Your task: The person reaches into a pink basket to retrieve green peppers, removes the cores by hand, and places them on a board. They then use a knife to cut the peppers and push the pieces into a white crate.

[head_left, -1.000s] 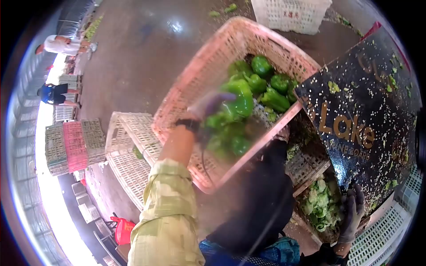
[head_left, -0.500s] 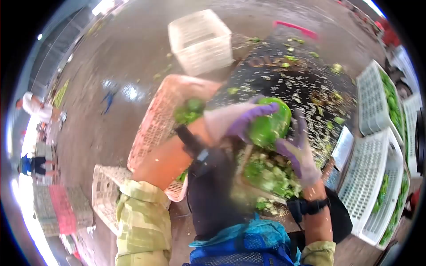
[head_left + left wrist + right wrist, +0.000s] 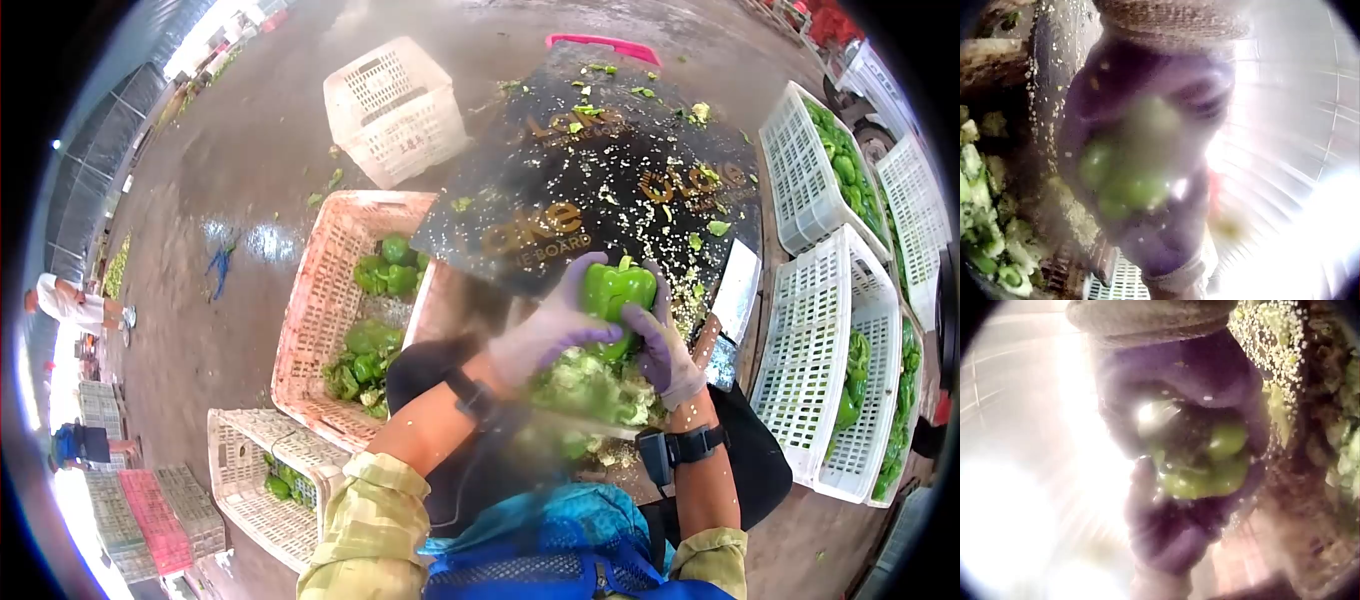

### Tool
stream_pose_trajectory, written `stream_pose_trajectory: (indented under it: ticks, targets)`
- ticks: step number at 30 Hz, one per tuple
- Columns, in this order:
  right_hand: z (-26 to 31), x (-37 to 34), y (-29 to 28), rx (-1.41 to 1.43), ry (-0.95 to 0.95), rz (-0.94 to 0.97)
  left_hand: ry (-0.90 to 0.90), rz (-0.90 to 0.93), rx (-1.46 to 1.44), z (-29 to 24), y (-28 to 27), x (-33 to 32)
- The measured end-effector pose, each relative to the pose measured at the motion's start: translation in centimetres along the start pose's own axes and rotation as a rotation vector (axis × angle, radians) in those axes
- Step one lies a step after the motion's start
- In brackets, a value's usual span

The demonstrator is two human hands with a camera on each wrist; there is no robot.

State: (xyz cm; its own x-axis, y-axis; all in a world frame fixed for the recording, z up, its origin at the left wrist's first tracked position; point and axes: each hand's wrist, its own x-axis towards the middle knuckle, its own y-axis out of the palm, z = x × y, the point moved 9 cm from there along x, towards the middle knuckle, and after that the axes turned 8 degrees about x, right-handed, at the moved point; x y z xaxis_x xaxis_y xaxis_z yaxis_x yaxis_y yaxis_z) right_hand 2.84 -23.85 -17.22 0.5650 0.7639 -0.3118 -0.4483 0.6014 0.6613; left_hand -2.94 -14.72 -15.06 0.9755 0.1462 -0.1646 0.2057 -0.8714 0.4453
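Note:
Both gloved hands hold one green bell pepper (image 3: 618,298), its stem up, above a container of pale green scraps (image 3: 590,390). My left hand (image 3: 545,335) grips its left side, and my right hand (image 3: 668,350) has thumb and fingers round its right side. The left wrist view shows the green pepper (image 3: 1135,181) blurred between purple glove fingers; in the right wrist view the lobed pepper (image 3: 1210,475) shows between the gloves. A knife (image 3: 738,290) with a wide blade lies on the right edge of the black board (image 3: 560,190).
A pink crate (image 3: 300,330) with green peppers stands left of the board, a white crate (image 3: 395,115) behind it. Another white crate (image 3: 240,480) is at lower left. White crates (image 3: 800,350) with green peppers line the right. Two people are at far left.
The left hand has come from the pink crate with a pepper to the right hand, which has left the board's edge. The view has swung right, and the pepper now stands upright between both hands.

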Motion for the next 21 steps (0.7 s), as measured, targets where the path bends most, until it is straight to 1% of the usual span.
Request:
stream_pose_trajectory:
  ticks: [3,4,7,8,9,10,11,12,14,15,17,18,19,20,21]
  targets:
    - [1.1,1.1,0.5,-0.532,-0.079,-0.101,-0.089,-0.098,0.141,0.9,-0.8,0.3]
    - [1.9,1.9,-0.3,-0.895,-0.273,-0.105,0.019,-0.155,0.08,1.5,-1.2,0.8]
    - [2.9,1.2,1.2,-0.777,-0.315,-0.047,0.021,-0.178,0.159,1.0,-1.3,0.8]
    - [2.9,1.3,0.8,-0.688,-0.296,-0.047,0.075,-0.193,0.053,0.6,-1.5,1.1]
    - [3.0,1.2,-0.4,-0.644,-0.156,-0.144,0.1,-0.203,0.257,0.2,-1.5,1.1]
    - [3.0,1.4,-1.4,-0.722,-0.181,-0.161,0.12,-0.209,0.462,-0.2,-1.4,0.9]
    - [3.2,1.6,-1.1,-0.798,-0.213,-0.174,0.146,-0.213,0.673,-1.0,-1.1,0.8]
    - [2.8,1.7,-0.9,-0.62,-0.157,-0.154,0.226,-0.23,0.652,-1.3,-1.1,0.8]
    - [1.4,0.9,-0.2,-0.271,-0.018,-0.118,0.096,-0.287,0.628,-0.2,-2.2,0.8]
    - [1.7,1.0,-0.1,-0.326,-0.079,-0.088,0.036,-0.311,0.616,0.3,-2.5,1.0]
    - [2.3,1.6,0.2,-0.431,-0.214,-0.023,0.182,-0.339,0.799,-0.5,-2.1,0.9]
    - [2.1,1.8,0.2,-0.388,-0.174,-0.048,0.241,-0.333,0.883,-1.0,-1.5,0.7]
    - [2.5,2.0,0.0,-0.54,-0.223,-0.086,0.301,-0.329,0.966,-1.6,-0.8,0.4]
    - [2.4,2.3,-0.5,-0.692,-0.267,-0.128,0.231,-0.315,0.952,-1.4,-0.5,0.1]
    - [2.2,2.4,-1.1,-0.845,-0.309,-0.17,0.213,-0.315,0.956,-1.0,-0.4,0.0]
